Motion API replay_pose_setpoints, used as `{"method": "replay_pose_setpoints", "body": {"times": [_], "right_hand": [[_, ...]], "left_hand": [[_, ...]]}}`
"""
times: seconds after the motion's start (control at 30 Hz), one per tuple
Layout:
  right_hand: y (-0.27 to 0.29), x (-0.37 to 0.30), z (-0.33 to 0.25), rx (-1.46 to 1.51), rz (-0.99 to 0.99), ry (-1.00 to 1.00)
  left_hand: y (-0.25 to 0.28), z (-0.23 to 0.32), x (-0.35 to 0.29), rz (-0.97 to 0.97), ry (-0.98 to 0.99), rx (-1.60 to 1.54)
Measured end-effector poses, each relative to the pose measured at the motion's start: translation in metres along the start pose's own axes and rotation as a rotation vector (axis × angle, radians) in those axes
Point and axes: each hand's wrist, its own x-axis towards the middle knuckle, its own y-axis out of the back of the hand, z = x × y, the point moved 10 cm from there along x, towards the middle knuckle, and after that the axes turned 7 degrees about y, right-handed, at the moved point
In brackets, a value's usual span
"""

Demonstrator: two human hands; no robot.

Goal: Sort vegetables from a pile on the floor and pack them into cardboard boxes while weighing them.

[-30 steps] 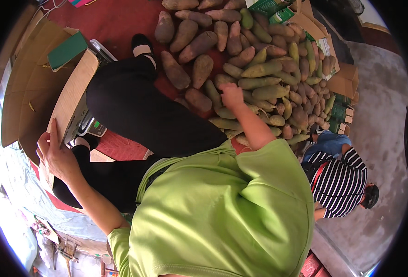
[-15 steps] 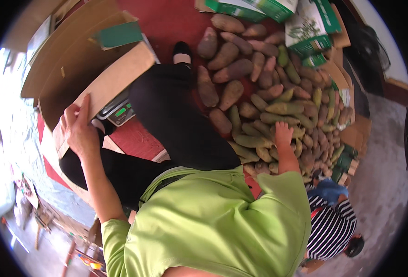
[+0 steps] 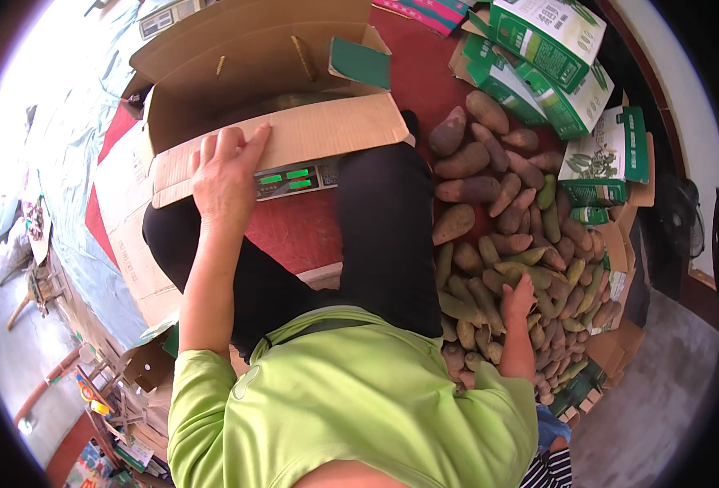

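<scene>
My left hand (image 3: 227,175) is closed over the near edge of a flap (image 3: 327,130) on an open cardboard box (image 3: 262,61). The thumb and bent fingers lie on the brown cardboard. Inside, the box is shadowed, with some greenish shapes dimly visible. A scale (image 3: 290,182) with green lit digits shows just below the flap. My right hand (image 3: 517,299) reaches onto a heap of long green root vegetables (image 3: 459,305), fingers stretched out and touching them. Reddish-brown root vegetables (image 3: 467,191) lie in the heap beyond.
Green-and-white cartons (image 3: 550,49) stand at the far right, with another carton (image 3: 607,159) beside the heap. My black-clad legs (image 3: 380,220) lie between box and heap on the red floor covering (image 3: 294,232). A person in a striped top (image 3: 548,470) is partly visible at lower right.
The whole view has turned, so the box now sits farther right and straighter. My left hand stays on the flap and my right hand on the heap. Less of the other person shows.
</scene>
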Motion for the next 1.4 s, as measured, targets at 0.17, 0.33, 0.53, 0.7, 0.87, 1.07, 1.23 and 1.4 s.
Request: {"method": "replay_pose_setpoints", "body": {"times": [0.17, 0.33, 0.53, 0.7, 0.87, 1.07, 1.23, 1.4], "right_hand": [[0.034, 0.034, -0.025, 0.554, 0.246, 0.123], [0.199, 0.039, -0.158, 1.26, 0.422, 0.479], [0.393, -0.008, -0.303, 1.396, 0.598, 1.043], [0.445, -0.043, -0.444, 1.525, 0.323, 1.415], [0.401, -0.05, -0.57, 1.073, 0.252, 1.535], [0.299, -0.038, -0.669, 0.55, 0.14, 1.449], [0.28, -0.055, -0.673, 0.413, -0.069, 1.374], [0.342, -0.051, -0.592, 0.874, -0.072, 1.449]], "left_hand": [[0.0, -0.001, 0.0, 0.011, -0.015, -0.031], [0.0, -0.005, -0.003, -0.005, 0.004, -0.021], [0.003, -0.004, -0.001, 0.012, -0.012, -0.039], [0.0, -0.006, 0.0, -0.028, -0.022, -0.054], [0.005, -0.002, 0.005, -0.016, -0.018, -0.056], [0.002, 0.002, 0.003, -0.011, -0.06, -0.058], [0.005, -0.001, -0.001, 0.021, -0.055, -0.029], [0.001, -0.007, 0.002, -0.034, -0.034, -0.006]]}}
